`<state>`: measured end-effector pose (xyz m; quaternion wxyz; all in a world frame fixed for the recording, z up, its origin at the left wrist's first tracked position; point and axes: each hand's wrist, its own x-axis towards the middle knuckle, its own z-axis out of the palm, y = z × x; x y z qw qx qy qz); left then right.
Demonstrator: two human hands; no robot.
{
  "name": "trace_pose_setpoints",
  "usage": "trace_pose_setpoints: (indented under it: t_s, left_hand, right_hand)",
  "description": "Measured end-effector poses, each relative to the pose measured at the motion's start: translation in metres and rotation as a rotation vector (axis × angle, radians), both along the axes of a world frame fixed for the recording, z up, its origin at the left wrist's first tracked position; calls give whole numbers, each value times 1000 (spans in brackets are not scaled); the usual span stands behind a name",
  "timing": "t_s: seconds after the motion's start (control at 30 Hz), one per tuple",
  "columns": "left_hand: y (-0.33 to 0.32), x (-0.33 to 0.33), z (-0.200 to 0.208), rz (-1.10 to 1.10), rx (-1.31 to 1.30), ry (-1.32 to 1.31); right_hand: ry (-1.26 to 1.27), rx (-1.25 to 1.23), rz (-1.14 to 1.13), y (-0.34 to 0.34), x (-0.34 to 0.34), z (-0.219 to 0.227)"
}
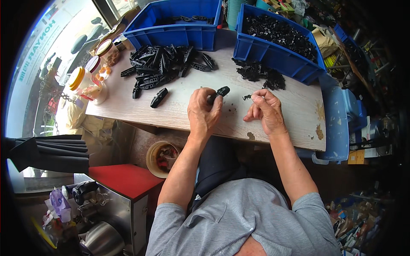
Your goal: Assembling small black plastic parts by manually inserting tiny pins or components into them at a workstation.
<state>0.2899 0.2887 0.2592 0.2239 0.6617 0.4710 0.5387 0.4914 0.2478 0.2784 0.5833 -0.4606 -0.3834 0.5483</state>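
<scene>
My left hand (205, 107) is closed around an elongated black plastic part (222, 91), its far end sticking out past the fingers. To its right, my right hand (266, 108) pinches a small black plastic clip-like piece (246, 97) between thumb and fingertips. The two pieces are apart, both just over the table (179, 113). Left of my left hand lies a single black part (159, 97) of the same elongated kind. Beyond it is a heap of such black parts (160, 64). A loose pile of small black pieces (260, 73) spreads on the tabletop beyond my right hand.
Two blue bins stand at the back: the left bin (175, 37) holds some long black parts, the right bin (273, 61) many small pieces. Lidded jars (85, 83) line the left edge. Below the table sit a bucket (152, 158) and a red-topped cabinet (124, 179).
</scene>
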Motion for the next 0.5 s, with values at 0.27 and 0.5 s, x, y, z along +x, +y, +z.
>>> trace_pose_setpoints:
  t_s: [0.27, 0.5]
  left_hand:
    - [6, 17, 11, 16, 16, 614]
    - [8, 22, 25, -208, -47, 715]
  right_hand:
    - [8, -5, -24, 3, 2, -4]
    - [-2, 22, -30, 3, 12, -8]
